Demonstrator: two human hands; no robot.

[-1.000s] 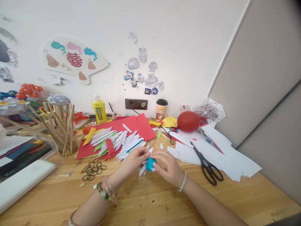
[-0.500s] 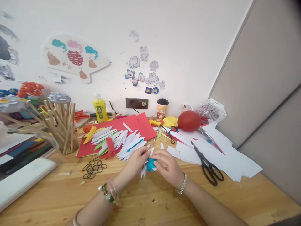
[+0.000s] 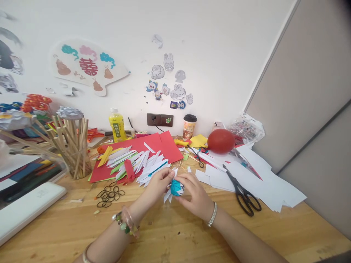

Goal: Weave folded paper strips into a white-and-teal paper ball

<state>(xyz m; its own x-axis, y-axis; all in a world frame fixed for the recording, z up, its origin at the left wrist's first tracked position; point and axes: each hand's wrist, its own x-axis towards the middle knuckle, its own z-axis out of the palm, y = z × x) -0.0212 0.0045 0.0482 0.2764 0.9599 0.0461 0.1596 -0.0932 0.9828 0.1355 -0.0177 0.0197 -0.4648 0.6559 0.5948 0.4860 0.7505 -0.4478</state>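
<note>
Between my two hands, above the wooden table [image 3: 153, 233], is a folded paper piece [image 3: 176, 187] with a blue middle and white pointed tips around it. My left hand [image 3: 161, 182] pinches its upper left side, thumb and forefinger pressed together. My right hand [image 3: 196, 195] curls round its right side, fingers at the top and thumb below. White points stick out under it, towards the table. Just behind my left hand lies a pile of folded paper strips [image 3: 145, 166], mostly white, on red paper sheets [image 3: 171, 146].
Black scissors [image 3: 242, 191] and white paper sheets [image 3: 270, 188] lie to the right, with a red balloon [image 3: 221, 141] behind. Black rubber bands [image 3: 110, 195] and a holder of wooden sticks [image 3: 74, 157] are leftward. A yellow bottle [image 3: 117, 126] and a cup [image 3: 189, 128] stand by the wall.
The paper piece has turned a little, so more of its blue middle and the white tips shows. The fingers of my right hand have shifted, with the thumb now lower.
</note>
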